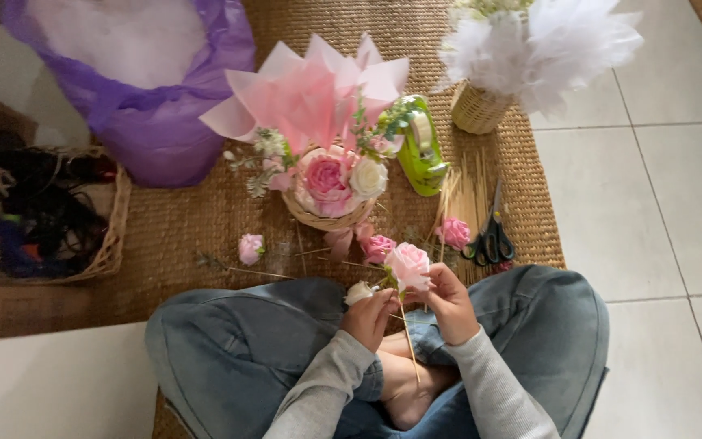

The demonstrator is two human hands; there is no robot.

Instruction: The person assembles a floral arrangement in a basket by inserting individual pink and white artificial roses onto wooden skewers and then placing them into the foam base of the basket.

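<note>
Left hand (367, 315): closed on a white rose (359, 292), low over the lap, fingers also at the stick (409, 345).
Right hand (451, 305): fingers pinched just under a pink rose (409, 265), at the top of the thin stick that slants down between the knees. Hands close together, nearly touching.
Mat (188, 219): woven, brown, under everything far of the knees.
Basket (325, 218): small, centre of mat, holding pink and white roses, pink paper (310, 93) fanned behind.
Loose roses: one left (250, 248), one centre (379, 246), one right (453, 232).
Scissors (491, 237): right, on a spread of sticks (466, 191).
Tape dispenser (421, 146): green, right of basket.
White bouquet (542, 41): far right.
Purple bag (144, 81): far left.
Wicker tray (111, 236): left, dark clutter inside.
</note>
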